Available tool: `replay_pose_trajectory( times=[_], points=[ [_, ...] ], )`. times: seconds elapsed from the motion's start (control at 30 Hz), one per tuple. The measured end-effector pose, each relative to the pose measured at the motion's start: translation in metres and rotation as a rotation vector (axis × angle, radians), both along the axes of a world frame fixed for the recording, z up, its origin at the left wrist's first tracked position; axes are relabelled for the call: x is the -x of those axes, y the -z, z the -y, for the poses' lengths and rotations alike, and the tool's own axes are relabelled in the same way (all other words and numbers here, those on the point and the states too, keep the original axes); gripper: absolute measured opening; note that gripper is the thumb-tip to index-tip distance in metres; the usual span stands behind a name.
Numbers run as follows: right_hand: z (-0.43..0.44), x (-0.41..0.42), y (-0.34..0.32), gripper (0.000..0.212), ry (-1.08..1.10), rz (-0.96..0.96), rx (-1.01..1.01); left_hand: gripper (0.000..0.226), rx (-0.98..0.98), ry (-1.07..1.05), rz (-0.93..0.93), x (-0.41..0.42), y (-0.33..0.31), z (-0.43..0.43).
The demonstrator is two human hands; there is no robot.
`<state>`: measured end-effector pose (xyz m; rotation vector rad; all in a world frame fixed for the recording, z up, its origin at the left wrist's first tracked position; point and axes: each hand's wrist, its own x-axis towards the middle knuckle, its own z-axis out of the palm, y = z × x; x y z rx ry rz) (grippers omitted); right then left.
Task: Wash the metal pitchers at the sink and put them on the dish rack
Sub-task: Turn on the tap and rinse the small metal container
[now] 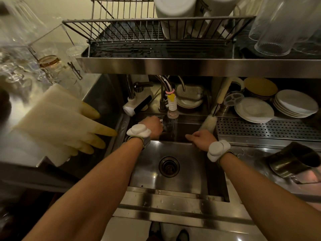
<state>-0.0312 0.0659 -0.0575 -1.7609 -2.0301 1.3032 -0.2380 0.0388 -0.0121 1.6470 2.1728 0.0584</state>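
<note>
Water runs from the faucet point(172, 108) into the steel sink point(173, 150). My left hand point(152, 126) is closed around a small shiny metal pitcher point(163, 123) held in the stream, and the hand hides most of it. My right hand point(199, 138) lies flat on the ledge at the back of the basin, holding nothing. A larger metal pitcher point(293, 161) lies on its side on the counter at the right. The wire dish rack point(139, 30) sits on the shelf above the sink, with white containers point(175, 13) in its right part.
A bottle brush point(209, 121) leans at the back right of the sink. Pale rubber gloves point(60, 122) drape over the left counter. Stacked plates point(253, 110) sit behind the perforated drainboard point(269, 129). Clear glasses point(278, 28) stand on the shelf at upper right, glassware point(48, 65) at left.
</note>
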Motion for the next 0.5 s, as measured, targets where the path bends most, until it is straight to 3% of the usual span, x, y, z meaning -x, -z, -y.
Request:
replay_pose_trajectory(
  times=[0.5],
  points=[
    [-0.007,0.004,-0.015,0.044,0.017,-0.061,-0.040,0.032,-0.052,0.114,-0.315,0.006,-0.023,0.009]
  ],
)
